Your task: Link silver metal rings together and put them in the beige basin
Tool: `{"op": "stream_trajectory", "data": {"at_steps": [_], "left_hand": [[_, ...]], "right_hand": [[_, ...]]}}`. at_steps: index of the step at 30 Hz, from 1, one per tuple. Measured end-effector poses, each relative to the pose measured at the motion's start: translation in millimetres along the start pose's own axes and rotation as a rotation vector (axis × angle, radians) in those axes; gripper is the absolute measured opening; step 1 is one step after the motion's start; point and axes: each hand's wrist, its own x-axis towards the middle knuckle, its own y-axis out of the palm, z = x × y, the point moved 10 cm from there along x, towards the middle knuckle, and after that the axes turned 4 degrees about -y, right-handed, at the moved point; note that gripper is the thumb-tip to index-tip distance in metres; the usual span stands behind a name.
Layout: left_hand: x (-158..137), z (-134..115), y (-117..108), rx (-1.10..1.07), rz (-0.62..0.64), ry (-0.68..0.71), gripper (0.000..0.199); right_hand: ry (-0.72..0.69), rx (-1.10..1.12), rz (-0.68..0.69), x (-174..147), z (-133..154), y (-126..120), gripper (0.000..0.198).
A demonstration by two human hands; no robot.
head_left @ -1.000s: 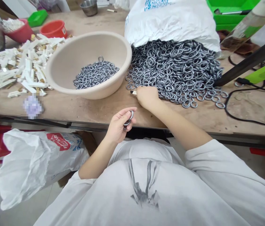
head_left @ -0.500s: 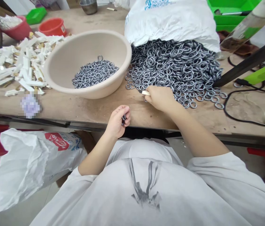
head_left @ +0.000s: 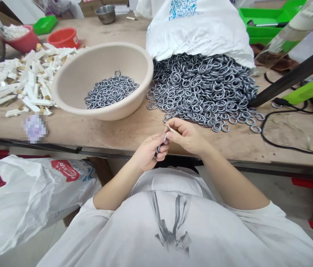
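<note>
Brown table [head_left: 112, 133] — beige basin [head_left: 74, 70], grey rings [head_left: 203, 89], bag [head_left: 197, 37].

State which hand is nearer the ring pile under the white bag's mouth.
Right. The right hand is just in front of the ring pile, on the person's side; the left hand is farther left and closer to the body.

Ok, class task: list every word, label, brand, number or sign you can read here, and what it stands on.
No text reads clearly.
Red label on the lower-left sack: white lettering, too blurred to quote.
Blue print beside it: too blurred.
Blue code-like print on the upper bag: no legible words.
Sticker on the orange-red tub: too small.
</note>
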Motion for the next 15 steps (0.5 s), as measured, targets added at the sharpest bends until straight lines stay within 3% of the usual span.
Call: {"op": "stream_trajectory", "data": {"at_steps": [4, 11, 15], "left_hand": [[-3, -11, -9, 0.056, -0.148, 0.195, 0.047], [-5, -16, -10, 0.072, -0.127, 0.282, 0.048], [-8, -21, -12, 0.079, -0.127, 0.307, 0.049]], "right_hand": [[-0.037, 0.006, -0.097, -4, -2, 6, 0.034], [-0.029, -0.027, -0.2, -6, -2, 4, 0.035], [-0.115, -0.293, -0.255, -13, 15, -6, 0.04]]}}
